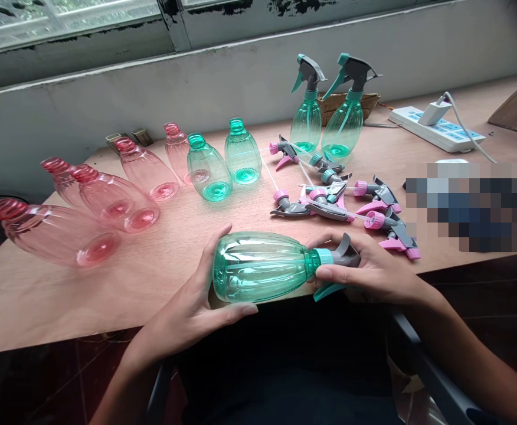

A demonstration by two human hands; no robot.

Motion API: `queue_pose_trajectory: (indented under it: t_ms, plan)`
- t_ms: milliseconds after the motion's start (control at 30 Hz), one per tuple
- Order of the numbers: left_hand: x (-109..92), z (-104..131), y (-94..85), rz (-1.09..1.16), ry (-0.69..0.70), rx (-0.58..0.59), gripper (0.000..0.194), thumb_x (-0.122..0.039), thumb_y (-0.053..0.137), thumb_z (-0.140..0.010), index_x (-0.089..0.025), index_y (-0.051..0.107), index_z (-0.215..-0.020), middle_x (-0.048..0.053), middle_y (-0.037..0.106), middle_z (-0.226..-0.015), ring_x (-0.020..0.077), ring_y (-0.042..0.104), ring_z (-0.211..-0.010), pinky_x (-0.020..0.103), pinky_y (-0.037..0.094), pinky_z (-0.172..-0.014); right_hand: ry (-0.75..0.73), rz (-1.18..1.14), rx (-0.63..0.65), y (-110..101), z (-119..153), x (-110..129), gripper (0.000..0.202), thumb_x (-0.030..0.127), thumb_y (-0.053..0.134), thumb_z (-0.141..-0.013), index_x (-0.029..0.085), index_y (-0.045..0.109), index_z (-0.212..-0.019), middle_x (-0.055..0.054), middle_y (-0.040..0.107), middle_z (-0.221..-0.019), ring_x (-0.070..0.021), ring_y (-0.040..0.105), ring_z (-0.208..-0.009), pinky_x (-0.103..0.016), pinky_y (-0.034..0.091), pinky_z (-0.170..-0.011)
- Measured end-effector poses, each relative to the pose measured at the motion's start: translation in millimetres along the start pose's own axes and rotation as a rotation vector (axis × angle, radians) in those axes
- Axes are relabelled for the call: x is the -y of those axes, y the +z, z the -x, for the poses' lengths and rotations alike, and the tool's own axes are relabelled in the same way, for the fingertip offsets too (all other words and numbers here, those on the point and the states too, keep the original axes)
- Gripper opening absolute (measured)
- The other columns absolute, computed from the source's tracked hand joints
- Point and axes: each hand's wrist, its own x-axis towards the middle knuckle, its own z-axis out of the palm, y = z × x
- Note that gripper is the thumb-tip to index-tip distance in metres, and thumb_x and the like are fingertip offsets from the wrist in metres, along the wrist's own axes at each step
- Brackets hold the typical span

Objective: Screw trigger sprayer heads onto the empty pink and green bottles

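Note:
A clear green spray bottle (262,265) lies sideways between my hands, above the table's front edge, its neck to the right. My left hand (205,301) is wrapped round its base, thumb below. My right hand (356,265) grips the teal collar and grey trigger head at the neck; a teal lever sticks out underneath. A thin tube shows inside the bottle. Beyond it, loose spray heads (329,203) in pink, grey and teal lie in a heap, several with tubes attached. Two green bottles (243,153) without heads stand behind.
Several pink bottles without heads (64,233) stand at the left. Two green bottles with spray heads (342,127) stand at the back, by a brown box (371,105). A white power strip (435,127) with a plugged-in charger lies at the right, near a blurred patch (475,206).

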Motion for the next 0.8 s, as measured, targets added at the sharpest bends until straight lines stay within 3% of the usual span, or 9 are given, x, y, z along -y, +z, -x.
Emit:
queue_pose_trajectory:
  t_ms: [800]
  plan:
    - [1.3, -0.1, 0.1, 0.023, -0.011, 0.013, 0.099, -0.039, 0.077, -0.092, -0.048, 0.008, -0.162, 0.003, 0.032, -0.167, 0.0337, 0.039, -0.154, 0.042, 0.042, -0.125, 0.025, -0.044, 0.037, -0.5, 0.8, -0.9, 0.023, 0.023, 0.08, -0.093, 0.027, 0.07, -0.114, 0.004, 0.081, -0.099, -0.017, 0.082, -0.086, -0.022, 0.066, -0.08]
